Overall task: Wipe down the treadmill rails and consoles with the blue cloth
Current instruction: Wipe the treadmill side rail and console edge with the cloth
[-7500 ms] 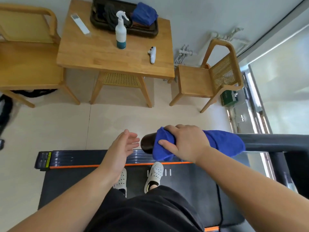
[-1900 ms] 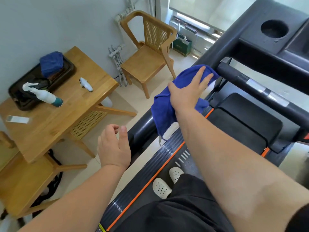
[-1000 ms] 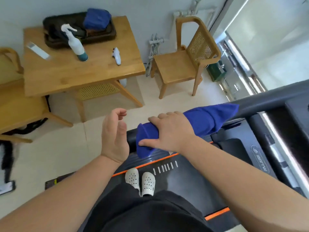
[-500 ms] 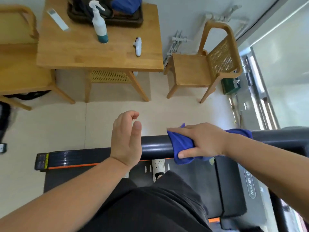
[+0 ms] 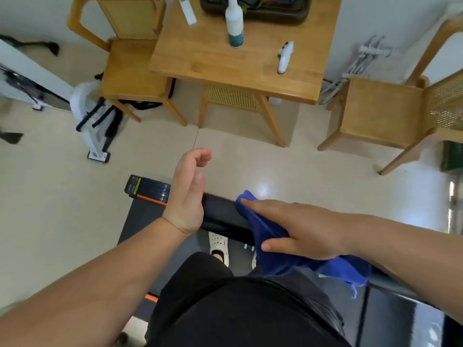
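Head cam, looking straight down: R hand [image 5: 295,229] lies on top of the cloth [image 5: 258,226], back of hand up, fingers [image 5: 253,203] straight and together, pointing along the rail [image 5: 220,214] toward its free end, thumb stretched out on the near side. It's a flat press on the fabric, not a fist. The blue cloth is draped over the black rail under that palm; one corner pokes out past the fingertips, and the rest trails back under the wrist and hangs off the rail on the near side. L hand [image 5: 186,194] is up edge-on at the rail's end, w/ fingers loosely bent at the tips, thumb alongside, nothing in it; can't tell if it touches the rail. Below, white shoes [image 5: 219,246] stand on the dark belt [image 5: 142,214], w/ an orange-edged side strip [image 5: 147,190] at left. Across the tiled floor is a wooden table [image 5: 225,63] w/ a spray bottle [image 5: 234,23], white controller [image 5: 284,57], white remote [image 5: 187,8] and dark tray [image 5: 255,11]. A wooden chair sits on either side of it.
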